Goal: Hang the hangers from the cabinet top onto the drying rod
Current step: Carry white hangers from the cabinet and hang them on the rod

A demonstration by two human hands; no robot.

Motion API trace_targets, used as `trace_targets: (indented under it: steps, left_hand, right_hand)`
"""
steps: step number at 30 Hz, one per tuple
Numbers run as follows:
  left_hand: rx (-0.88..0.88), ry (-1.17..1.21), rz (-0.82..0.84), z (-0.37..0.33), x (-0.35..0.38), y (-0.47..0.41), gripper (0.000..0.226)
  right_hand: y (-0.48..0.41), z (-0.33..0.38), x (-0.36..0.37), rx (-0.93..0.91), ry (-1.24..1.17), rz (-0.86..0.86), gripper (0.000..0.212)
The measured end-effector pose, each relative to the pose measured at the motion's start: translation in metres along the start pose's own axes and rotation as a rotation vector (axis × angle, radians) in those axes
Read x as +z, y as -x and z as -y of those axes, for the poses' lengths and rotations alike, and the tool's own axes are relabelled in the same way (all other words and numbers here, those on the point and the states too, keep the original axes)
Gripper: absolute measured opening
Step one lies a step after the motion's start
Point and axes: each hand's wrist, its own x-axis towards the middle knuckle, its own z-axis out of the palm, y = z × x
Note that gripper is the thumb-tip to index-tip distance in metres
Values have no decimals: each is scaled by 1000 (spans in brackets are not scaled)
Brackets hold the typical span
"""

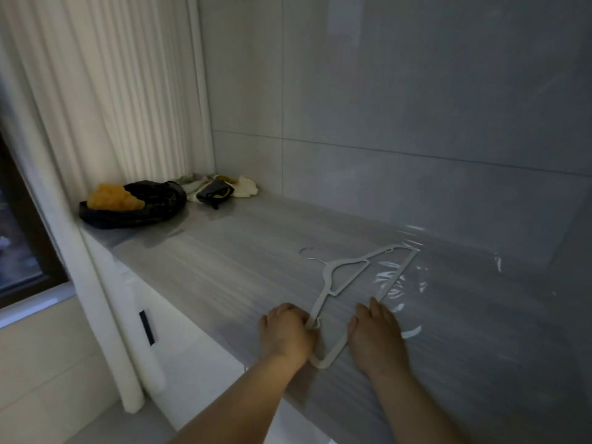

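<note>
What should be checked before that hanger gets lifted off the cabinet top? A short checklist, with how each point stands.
1. Left hand grips the hanger: ok.
2. Right hand grips too: not ok, its fingers lie straight.
3. Hook free of clutter: ok.
4. Black bag well away from the hanger: ok.
5. Drying rod in view: not ok, it is out of the picture.

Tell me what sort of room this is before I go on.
Most likely a home laundry nook or enclosed balcony: a glossy tiled wall, a white cabinet with a grey top along it, a pleated curtain beside a window, and a white hanger lying on the top.
</note>
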Motion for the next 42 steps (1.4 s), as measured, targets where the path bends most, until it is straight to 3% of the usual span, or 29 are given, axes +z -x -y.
trace_targets:
  steps: [8, 11, 14, 17, 23, 33, 37, 42]
  left_hand:
    - [-123, 79, 49, -13, -5, 1, 29]
    - [-176, 545, -20, -29, -5, 11, 13]
    - [-189, 894, -7, -43, -2, 16, 31]
    - [-98, 889, -41, -42, -3, 23, 32]
    - [-3, 876, -157, -7, -43, 48, 30]
    - [63, 686, -388, 82, -176, 179, 21]
    - [-37, 669, -505, 113, -221, 268, 23]
    - [-191, 550, -677, 138, -259, 399, 26]
  right_hand:
    - [1, -1, 1, -11, -18, -31, 47]
    - [-2, -1, 2, -34, -53, -42, 50]
    - [-2, -1, 2, -53, -112, -29, 49]
    - [0, 0, -2, -49, -164, -56, 51]
    - [4, 23, -13, -51, -441, -271, 48]
    - [37, 117, -79, -426, -520, -534, 63]
    - [89, 169, -92, -544, -566, -396, 53]
    - [189, 244, -99, -821, -507, -255, 44]
